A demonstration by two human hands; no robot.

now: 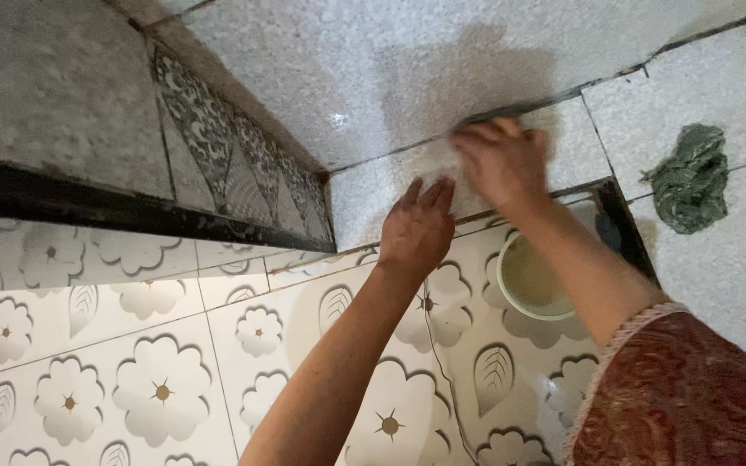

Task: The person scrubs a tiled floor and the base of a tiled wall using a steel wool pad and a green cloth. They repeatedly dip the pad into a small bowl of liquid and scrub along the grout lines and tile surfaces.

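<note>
My left hand (418, 229) lies flat, fingers together, on the edge where the flower-patterned tiles (157, 380) meet the speckled grey stone floor (407, 69). My right hand (501, 160) is blurred just beyond it on the grey stone near a dark joint line; its fingers are curled, and I cannot tell whether they hold anything. A pale green bowl (528, 280) stands on the patterned tiles under my right forearm, which wears a red patterned sleeve (692, 397).
A crumpled green rag (692, 177) lies on the grey stone at the right. A raised step with a black edge (88, 207) and ornamental grey tiles (235, 155) runs along the left.
</note>
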